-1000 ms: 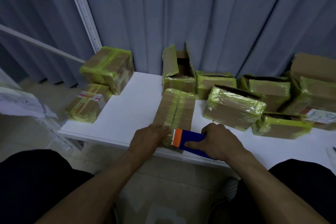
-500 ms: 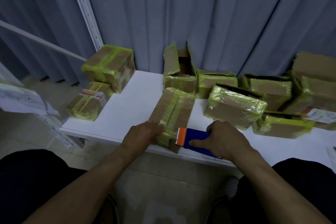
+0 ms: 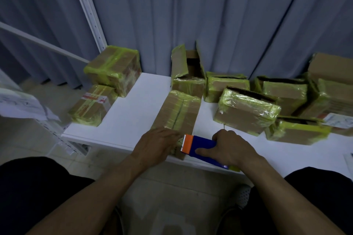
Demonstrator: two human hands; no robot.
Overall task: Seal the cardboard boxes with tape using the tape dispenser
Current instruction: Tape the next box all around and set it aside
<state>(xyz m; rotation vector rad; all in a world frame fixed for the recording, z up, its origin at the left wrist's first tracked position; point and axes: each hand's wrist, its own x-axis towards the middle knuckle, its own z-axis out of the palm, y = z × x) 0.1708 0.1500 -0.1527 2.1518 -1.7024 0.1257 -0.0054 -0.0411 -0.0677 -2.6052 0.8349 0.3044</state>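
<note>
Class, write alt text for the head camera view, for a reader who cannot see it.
A person's left hand presses the near end of a cardboard box on a white table, while the right hand grips a blue and orange tape dispenser at that end. Other boxes wrapped in yellow-green tape sit behind, before a grey curtain.

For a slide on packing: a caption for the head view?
Left hand rests on a cardboard box while the right hand grips the tape dispenser at its near end.
</note>
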